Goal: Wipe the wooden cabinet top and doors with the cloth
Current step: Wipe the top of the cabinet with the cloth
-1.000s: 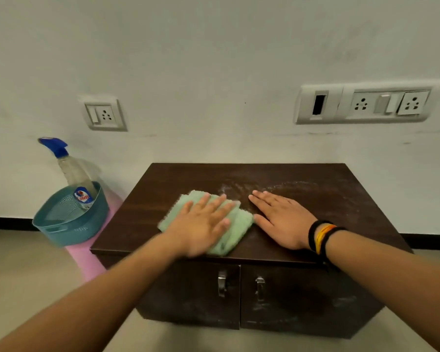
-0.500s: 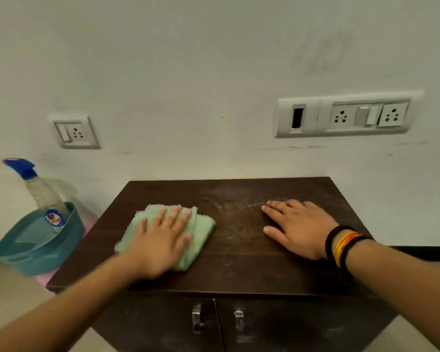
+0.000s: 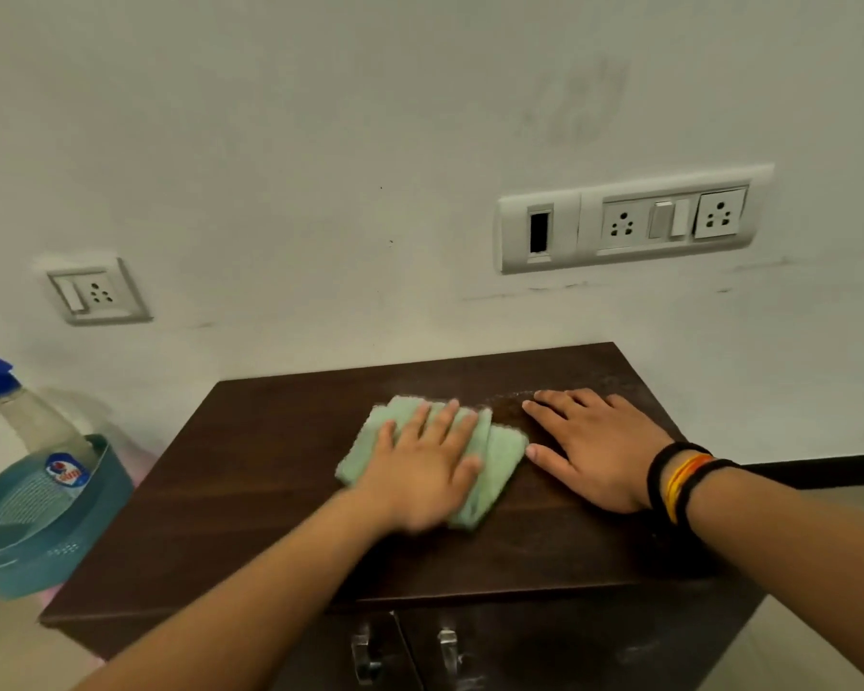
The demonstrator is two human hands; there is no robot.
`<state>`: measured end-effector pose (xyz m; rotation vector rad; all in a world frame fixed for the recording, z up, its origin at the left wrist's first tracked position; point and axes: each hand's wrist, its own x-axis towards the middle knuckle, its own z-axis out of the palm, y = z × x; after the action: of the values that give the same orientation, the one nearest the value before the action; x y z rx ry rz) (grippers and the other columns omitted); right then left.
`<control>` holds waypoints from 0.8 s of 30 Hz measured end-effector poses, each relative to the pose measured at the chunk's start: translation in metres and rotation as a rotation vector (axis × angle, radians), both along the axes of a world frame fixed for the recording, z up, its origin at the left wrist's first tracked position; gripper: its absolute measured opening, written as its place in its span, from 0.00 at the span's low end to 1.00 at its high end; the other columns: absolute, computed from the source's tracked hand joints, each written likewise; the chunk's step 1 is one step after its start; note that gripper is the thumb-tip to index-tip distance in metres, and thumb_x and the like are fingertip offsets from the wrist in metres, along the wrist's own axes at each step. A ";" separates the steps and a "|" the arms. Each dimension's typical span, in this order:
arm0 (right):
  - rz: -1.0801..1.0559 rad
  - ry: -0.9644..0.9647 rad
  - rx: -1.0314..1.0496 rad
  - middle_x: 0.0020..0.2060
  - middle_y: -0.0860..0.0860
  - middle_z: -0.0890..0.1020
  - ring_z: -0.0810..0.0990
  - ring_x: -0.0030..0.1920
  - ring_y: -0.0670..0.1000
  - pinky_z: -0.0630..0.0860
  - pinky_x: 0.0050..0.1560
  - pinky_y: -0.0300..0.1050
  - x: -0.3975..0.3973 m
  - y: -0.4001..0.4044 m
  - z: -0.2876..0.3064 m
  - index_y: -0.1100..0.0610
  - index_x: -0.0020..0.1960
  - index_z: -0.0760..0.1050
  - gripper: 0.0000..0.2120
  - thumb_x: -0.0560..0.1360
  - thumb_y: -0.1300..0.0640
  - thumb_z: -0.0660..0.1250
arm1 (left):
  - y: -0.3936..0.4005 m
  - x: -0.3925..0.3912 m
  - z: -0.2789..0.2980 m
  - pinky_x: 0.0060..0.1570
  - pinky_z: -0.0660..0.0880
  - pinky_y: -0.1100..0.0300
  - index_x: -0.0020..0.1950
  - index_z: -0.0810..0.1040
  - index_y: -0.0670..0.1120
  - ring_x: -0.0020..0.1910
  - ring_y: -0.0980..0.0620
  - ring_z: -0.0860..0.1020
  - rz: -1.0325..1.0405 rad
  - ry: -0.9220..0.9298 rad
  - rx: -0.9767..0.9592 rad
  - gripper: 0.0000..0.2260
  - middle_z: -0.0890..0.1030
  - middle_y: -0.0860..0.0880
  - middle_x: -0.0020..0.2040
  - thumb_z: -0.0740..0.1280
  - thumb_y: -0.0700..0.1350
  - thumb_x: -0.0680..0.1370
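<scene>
Because the green cloth (image 3: pixel 490 456) is a soft, folded pad of what looks like microfibre, you should judge it as light and limp: it will bunch or unfold if you drag it by one corner, and it will slide easily over the smooth dark cabinet top (image 3: pixel 250 471). The sound way to work it is from above, with a flat palm spread across its middle, so that pressure, not a pinch, carries it along.

That is how your left hand (image 3: pixel 422 473) lies now: fingers extended and a little spread, palm down on the cloth, closed on nothing, pressing it against the wood near the middle of the top. The hand is blurred, so you are likely mid-stroke.

Your right hand (image 3: pixel 594 448) is also laid out flat, fingers straight and fanned, resting directly on the bare wood just beside the cloth's right edge; its thumb comes very close to the cloth, though you cannot tell whether it touches. It holds nothing and seems to brace you. A pale dusty smear (image 3: pixel 512 399) shows by its fingertips, so that part probably still needs wiping.

Below the front edge, the doors (image 3: pixel 569 645) with their two metal handles (image 3: pixel 365 650) show faint marks and look unwiped.
</scene>
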<state>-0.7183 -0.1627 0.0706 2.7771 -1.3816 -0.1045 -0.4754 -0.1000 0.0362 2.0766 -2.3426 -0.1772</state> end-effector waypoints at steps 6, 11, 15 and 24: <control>-0.067 -0.002 0.008 0.80 0.46 0.55 0.56 0.78 0.52 0.59 0.74 0.54 -0.036 0.003 -0.006 0.45 0.81 0.47 0.38 0.76 0.29 0.36 | -0.016 0.053 0.014 0.76 0.46 0.37 0.82 0.43 0.58 0.81 0.45 0.44 0.367 -0.040 0.029 0.30 0.45 0.53 0.83 0.39 0.65 0.80; -0.047 0.026 -0.007 0.80 0.49 0.55 0.57 0.77 0.53 0.60 0.74 0.54 -0.030 -0.004 -0.001 0.46 0.81 0.47 0.39 0.75 0.28 0.36 | -0.047 -0.018 0.011 0.76 0.44 0.39 0.81 0.42 0.58 0.82 0.47 0.45 0.074 0.005 -0.003 0.30 0.45 0.55 0.83 0.40 0.65 0.80; -0.080 0.015 0.032 0.81 0.46 0.52 0.54 0.79 0.52 0.56 0.75 0.53 -0.052 -0.011 -0.004 0.43 0.80 0.45 0.39 0.74 0.27 0.35 | -0.055 0.036 0.024 0.77 0.45 0.38 0.82 0.44 0.52 0.82 0.45 0.45 0.462 0.011 0.046 0.30 0.44 0.51 0.83 0.42 0.62 0.82; -0.144 -0.093 0.100 0.81 0.44 0.47 0.48 0.80 0.49 0.51 0.77 0.51 -0.075 -0.014 -0.011 0.40 0.80 0.43 0.35 0.76 0.29 0.37 | -0.092 -0.021 0.028 0.76 0.46 0.36 0.82 0.48 0.57 0.81 0.44 0.47 0.365 0.067 0.008 0.27 0.49 0.52 0.83 0.43 0.62 0.83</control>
<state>-0.7932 -0.1766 0.0595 2.7912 -1.6427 -0.0510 -0.4968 -0.1915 0.0642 2.4109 -1.8853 -0.2464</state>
